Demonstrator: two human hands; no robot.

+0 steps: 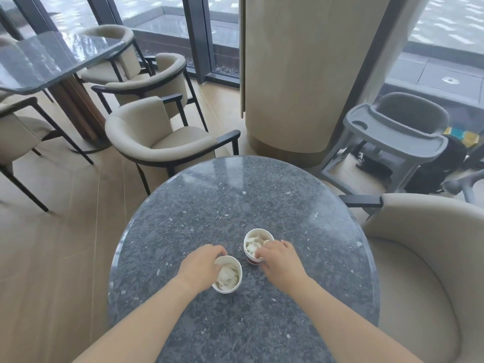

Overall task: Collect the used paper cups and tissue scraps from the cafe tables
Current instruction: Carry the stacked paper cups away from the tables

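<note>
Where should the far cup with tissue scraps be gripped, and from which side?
Round its upper wall just under the rim, from the right: the far cup stands upright, tissue fills its mouth, and the near cup sits at its left.

A cafe corner in daylight; a round table [235, 195] of dark speckled stone stands in front, its glossy top reflecting the light; one cream armchair [146, 132] with black arms sits at its far left edge, another [424, 244] at its right; further left, a second table [44, 58] of similar stone with more cream chairs [159, 74] around it; a broad beige column [301, 74] rises behind; a grey high chair [392, 132] stands to its right; pale wood floor [52, 244]; tall dark-framed windows [162, 11].
</note>
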